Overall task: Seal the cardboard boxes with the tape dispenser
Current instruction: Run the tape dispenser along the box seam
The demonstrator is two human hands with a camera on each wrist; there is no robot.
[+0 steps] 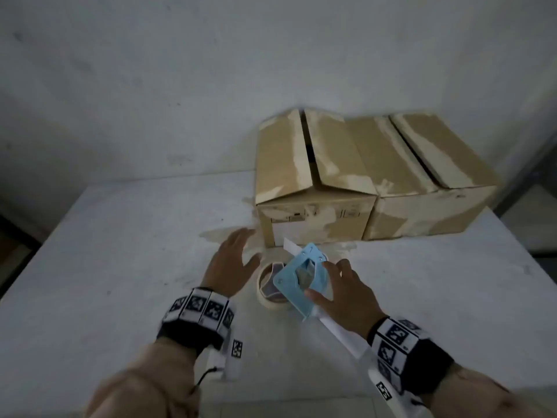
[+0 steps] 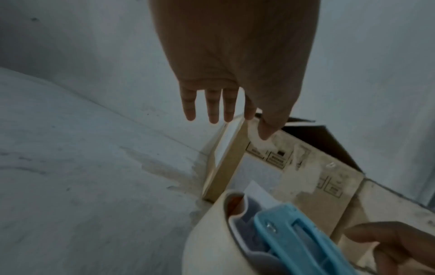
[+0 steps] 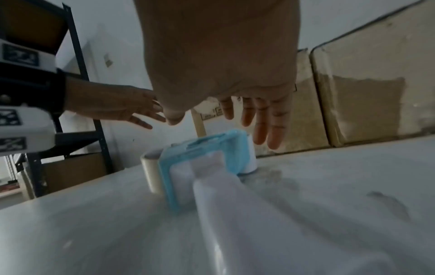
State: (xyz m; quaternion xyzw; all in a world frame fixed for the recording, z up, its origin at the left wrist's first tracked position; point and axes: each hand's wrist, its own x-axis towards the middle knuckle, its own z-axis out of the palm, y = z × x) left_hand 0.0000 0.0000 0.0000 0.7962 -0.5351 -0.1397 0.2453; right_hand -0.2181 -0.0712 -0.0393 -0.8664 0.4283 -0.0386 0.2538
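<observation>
the right hand (image 1: pixel 343 294) hangs over the blue tape dispenser (image 1: pixel 301 279) with fingers straight and slightly spread; in the right wrist view the fingertips (image 3: pixel 274 137) hover above the dispenser's far end, and whether the thumb touches the blue frame cannot be told. the dispenser lies on the white table (image 1: pixel 120 267), its white handle (image 1: pixel 340 333) running toward 5 o'clock under the right wrist, a white tab (image 1: pixel 291 246) sticking out toward 11 o'clock. the roll of beige tape (image 1: pixel 271 292) sits in the dispenser on its 9 o'clock side, resting on the table. the left hand (image 1: pixel 229 263) is at 9 o'clock of the roll, fingers extended and spread, holding nothing, palm down above the table and pointing toward 12 o'clock. beyond it, at 12 o'clock, stands the near cardboard box (image 1: pixel 313 182), its top flaps unsealed with a dark gap between them. touching it at 3 o'clock is the second cardboard box (image 1: pixel 422 182), its flaps also parted. in the right wrist view a dark metal shelf (image 3: pixel 77 93) stands at 9 o'clock.
</observation>
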